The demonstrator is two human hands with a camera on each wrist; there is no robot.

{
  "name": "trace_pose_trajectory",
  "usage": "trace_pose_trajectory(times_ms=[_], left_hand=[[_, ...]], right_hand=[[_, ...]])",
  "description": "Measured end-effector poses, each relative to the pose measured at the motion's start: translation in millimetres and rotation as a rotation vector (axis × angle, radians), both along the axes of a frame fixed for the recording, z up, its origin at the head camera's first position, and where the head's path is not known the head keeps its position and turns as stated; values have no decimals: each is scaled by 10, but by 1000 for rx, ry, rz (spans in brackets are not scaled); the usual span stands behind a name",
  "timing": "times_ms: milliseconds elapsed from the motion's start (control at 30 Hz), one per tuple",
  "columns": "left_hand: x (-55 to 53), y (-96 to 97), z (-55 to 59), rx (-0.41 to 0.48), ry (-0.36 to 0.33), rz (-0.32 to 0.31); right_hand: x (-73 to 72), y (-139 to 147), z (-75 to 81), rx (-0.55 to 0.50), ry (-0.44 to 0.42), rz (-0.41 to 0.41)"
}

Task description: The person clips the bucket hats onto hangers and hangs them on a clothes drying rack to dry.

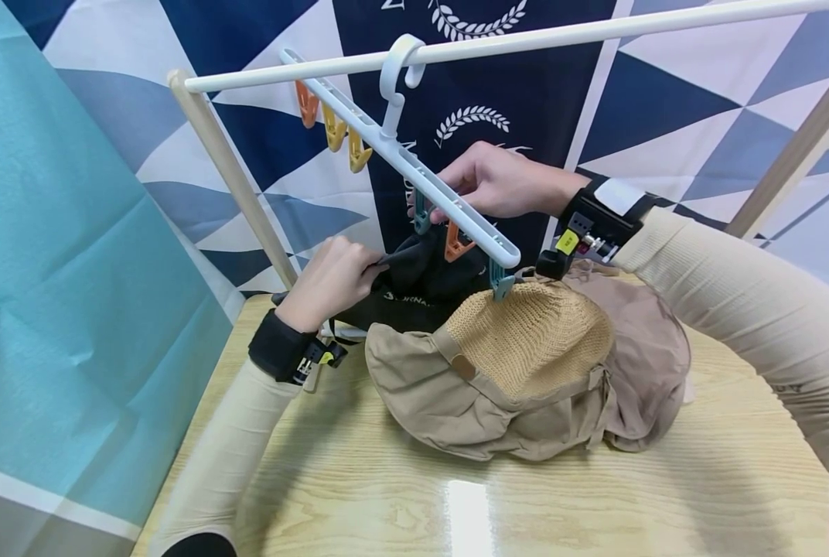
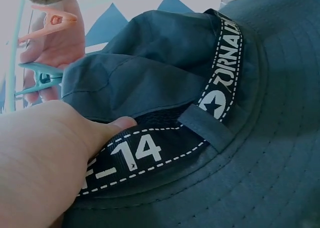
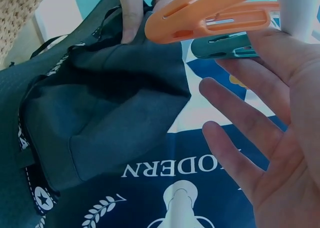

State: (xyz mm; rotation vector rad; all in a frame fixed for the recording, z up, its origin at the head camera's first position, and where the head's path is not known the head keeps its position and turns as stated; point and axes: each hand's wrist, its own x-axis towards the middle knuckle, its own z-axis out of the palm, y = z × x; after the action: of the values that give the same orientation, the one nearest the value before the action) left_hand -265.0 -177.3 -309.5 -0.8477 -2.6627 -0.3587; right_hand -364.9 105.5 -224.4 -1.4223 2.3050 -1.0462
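My left hand (image 1: 338, 282) pinches the black bucket hat (image 2: 145, 82) near its lettered band, thumb tucked inside the band. Above it, a pale blue clip hanger (image 1: 442, 193) hangs by its hook. My right hand (image 1: 491, 182) holds a teal clip (image 3: 222, 46) between thumb and index finger, the other fingers spread. The hat's crown sits close by that clip; whether the clip touches it, I cannot tell. An orange clip (image 1: 458, 244) hangs beside it. At the near end another teal clip (image 1: 501, 285) meets the tan hat with a woven crown (image 1: 533, 333).
A white rail (image 1: 595, 31) on wooden posts (image 1: 230, 170) carries the hanger. Orange and yellow clips (image 1: 334, 128) dangle from its far end. Behind the tan hat is a mauve hat (image 1: 647, 371), over the wooden table (image 1: 387, 503). A patterned cloth (image 1: 686, 93) hangs behind.
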Motion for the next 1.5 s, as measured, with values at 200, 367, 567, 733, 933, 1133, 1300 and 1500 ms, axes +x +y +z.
trace_pose_trajectory(times_ms=[200, 367, 567, 733, 933, 1133, 1300, 1500], left_hand=[[-61, 30, 100, -45, -16, 15], [-102, 60, 189, -78, -58, 36], [-119, 86, 246, -108, -55, 36], [-125, 88, 251, -114, -57, 34], [-138, 86, 248, -108, -66, 40], [-143, 71, 239, -98, -72, 42], [-163, 65, 222, -80, -83, 35], [-180, 38, 216, -74, -71, 22]], right_hand=[[-1, 11, -21, -4, 4, -9], [-3, 11, -28, -11, 7, 3], [-5, -1, -40, -20, -6, 15], [4, -6, -46, -12, -27, 12], [-7, -7, -49, -26, 2, 15], [-30, -6, -61, -29, 20, 2], [-29, -14, -57, -35, 28, -7], [-41, -25, -50, -43, 33, -27]])
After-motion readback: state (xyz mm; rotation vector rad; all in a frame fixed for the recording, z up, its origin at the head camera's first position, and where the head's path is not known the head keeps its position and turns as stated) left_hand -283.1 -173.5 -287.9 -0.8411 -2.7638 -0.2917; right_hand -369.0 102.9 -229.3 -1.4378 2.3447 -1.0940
